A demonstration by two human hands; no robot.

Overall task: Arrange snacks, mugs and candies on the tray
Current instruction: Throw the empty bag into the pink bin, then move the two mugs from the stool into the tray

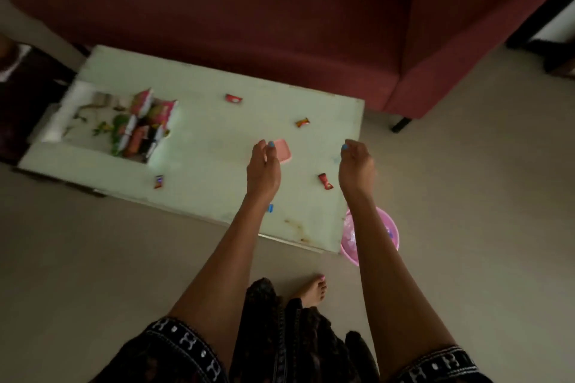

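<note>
A white tray [77, 96] with a leaf pattern lies at the left end of the pale table [202, 140], with several snack packets [146, 124] lined up along its right side. Wrapped candies lie scattered on the table: a red one [233, 98], an orange one [302, 122], a red one [325, 181], one near the front edge [158, 181] and a blue one [270, 208]. A pink item [284, 151] sits mid-table. My left hand [264, 169] hovers beside it, fingers curled, holding nothing. My right hand [356, 166] hovers over the table's right part, fingers loosely curled and empty.
A dark red sofa [280, 25] stands behind the table. A pink bin [370, 235] sits on the floor by the table's front right corner. My bare foot [312, 291] is on the floor. A dark object [28, 96] lies at the far left.
</note>
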